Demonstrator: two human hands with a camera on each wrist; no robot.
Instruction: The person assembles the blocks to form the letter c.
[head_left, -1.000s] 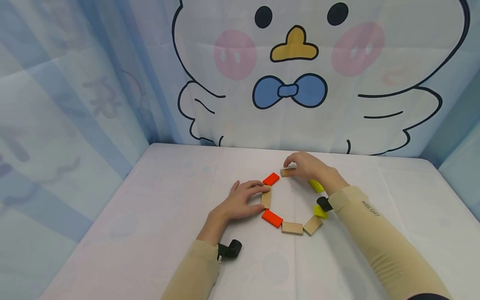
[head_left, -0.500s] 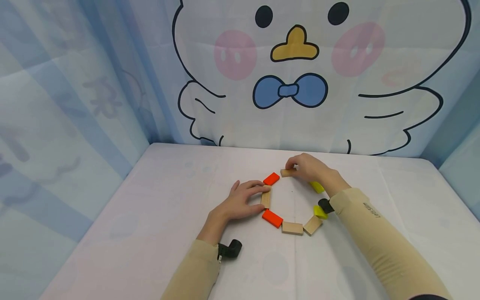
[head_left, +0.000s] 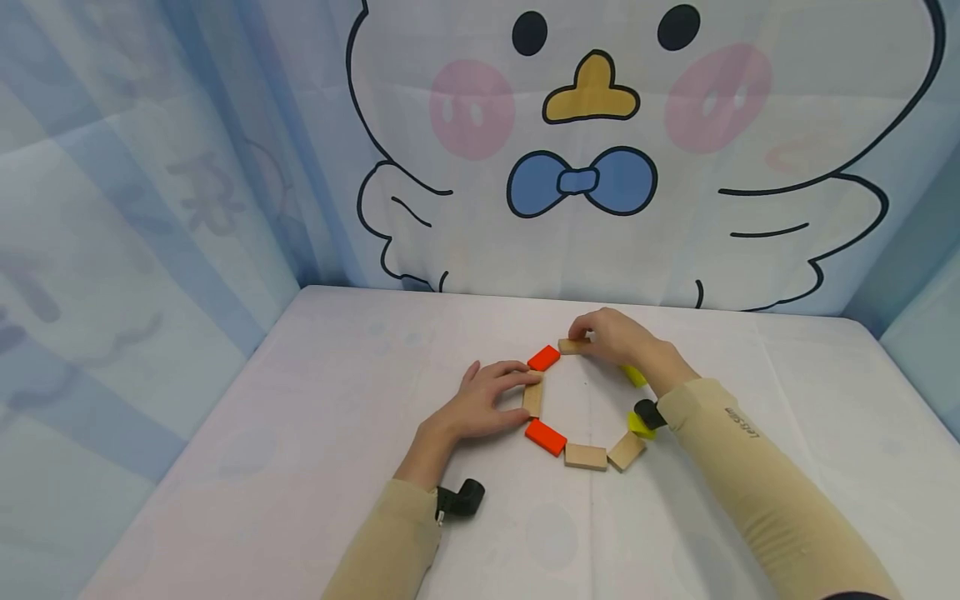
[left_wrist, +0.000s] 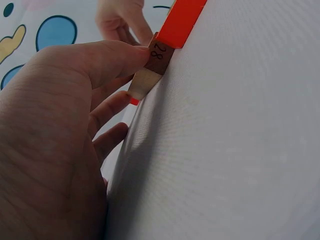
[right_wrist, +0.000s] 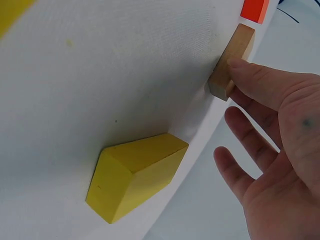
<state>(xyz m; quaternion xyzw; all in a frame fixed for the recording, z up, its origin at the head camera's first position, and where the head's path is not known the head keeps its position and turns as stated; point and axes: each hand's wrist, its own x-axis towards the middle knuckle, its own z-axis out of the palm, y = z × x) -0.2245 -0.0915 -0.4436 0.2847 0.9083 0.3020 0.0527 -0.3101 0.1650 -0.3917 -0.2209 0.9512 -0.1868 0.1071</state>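
Note:
A ring of flat blocks lies on the table. In the head view my right hand (head_left: 621, 335) pinches a plain wooden block (head_left: 570, 346) at the far side of the ring. The right wrist view shows the thumb on this wooden block (right_wrist: 233, 62), beside an orange-red block (right_wrist: 254, 10). My left hand (head_left: 480, 407) touches another wooden block (head_left: 532, 398) on the ring's left, its fingers spread and fairly straight. In the left wrist view the thumb rests on that block (left_wrist: 156, 56), marked 28, right by an orange-red block (left_wrist: 182, 22).
Around the ring sit two orange-red blocks (head_left: 545, 437), two near wooden blocks (head_left: 585, 457) and yellow blocks (head_left: 633, 375), partly behind my right arm. The white-covered table (head_left: 262, 458) meets a cartoon-printed cloth (head_left: 480, 233) at the back.
My right hand shifts slightly left with the wooden block, bringing its end closer to the far orange-red block. The left hand stays in place.

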